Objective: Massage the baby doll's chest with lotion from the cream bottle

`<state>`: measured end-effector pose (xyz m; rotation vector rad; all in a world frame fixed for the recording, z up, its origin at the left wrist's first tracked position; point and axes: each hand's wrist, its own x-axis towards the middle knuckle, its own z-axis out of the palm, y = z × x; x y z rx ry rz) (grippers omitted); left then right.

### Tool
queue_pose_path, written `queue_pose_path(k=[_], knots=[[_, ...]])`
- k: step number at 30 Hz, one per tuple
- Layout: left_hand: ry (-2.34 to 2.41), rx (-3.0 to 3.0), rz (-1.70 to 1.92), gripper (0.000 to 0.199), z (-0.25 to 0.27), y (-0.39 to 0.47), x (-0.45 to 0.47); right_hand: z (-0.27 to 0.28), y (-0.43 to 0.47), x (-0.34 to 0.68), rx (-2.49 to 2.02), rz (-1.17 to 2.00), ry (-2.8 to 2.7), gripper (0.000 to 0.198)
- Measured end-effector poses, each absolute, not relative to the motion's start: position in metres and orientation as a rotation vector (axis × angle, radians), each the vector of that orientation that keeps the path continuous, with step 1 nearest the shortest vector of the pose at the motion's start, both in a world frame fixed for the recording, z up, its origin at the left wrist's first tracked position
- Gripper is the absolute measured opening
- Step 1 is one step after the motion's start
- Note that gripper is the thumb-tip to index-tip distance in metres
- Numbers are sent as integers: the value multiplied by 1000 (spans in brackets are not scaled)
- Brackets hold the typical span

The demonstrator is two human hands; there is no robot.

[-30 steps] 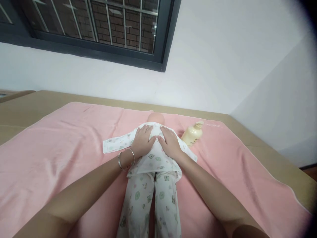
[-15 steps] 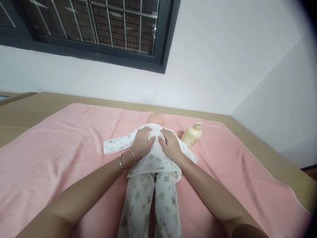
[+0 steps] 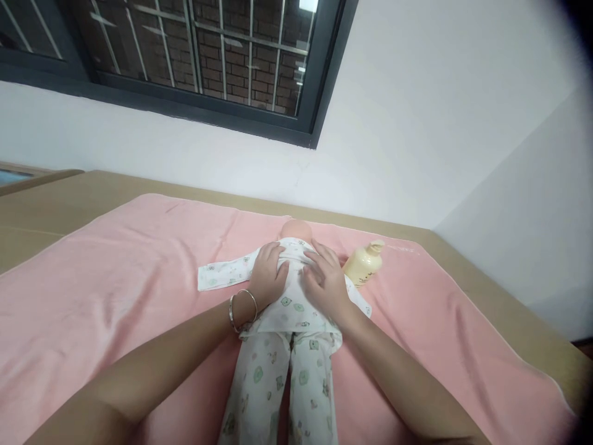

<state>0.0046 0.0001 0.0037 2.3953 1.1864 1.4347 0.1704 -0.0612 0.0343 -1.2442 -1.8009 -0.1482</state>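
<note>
A baby doll (image 3: 296, 230) lies stretched out with its smooth rounded head pointing away from me. It wears a white printed top (image 3: 293, 312) and matching trousers (image 3: 262, 386) with small green and brown figures. My left hand (image 3: 269, 276) rests open on the left side of the top, near the shoulder, a silver bangle at its wrist. On the other side, my right hand (image 3: 330, 281) is open with loosely bent fingers at the upper part of the top; whether the whole palm touches is unclear. Neither hand grips anything.
A pink blanket (image 3: 152, 278) with folds lies under the doll on a tan surface (image 3: 41, 213). Just right of the doll, a pale yellow pump bottle (image 3: 364, 266) leans over. Behind are a white wall (image 3: 393, 123) and a dark-framed window (image 3: 259, 117) with bars.
My right hand has shifted a little and its fingers look more raised and bent. My left hand stays on the top. The camera view has tilted slightly.
</note>
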Motion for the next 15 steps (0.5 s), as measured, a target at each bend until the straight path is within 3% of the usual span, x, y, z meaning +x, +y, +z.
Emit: queue_pose_path(k=[3,7,15], knots=[[1174,2385,1511,37,1,0,5,33,-66,163,-1256,-244,-1897,42],[1147,2370,1536,43,0,0,4,30,-65,157,-1414,-89,-2170,47],[1114,2363,1543,49,-1,0,4,28,-61,162,-1428,-115,-2095,54]])
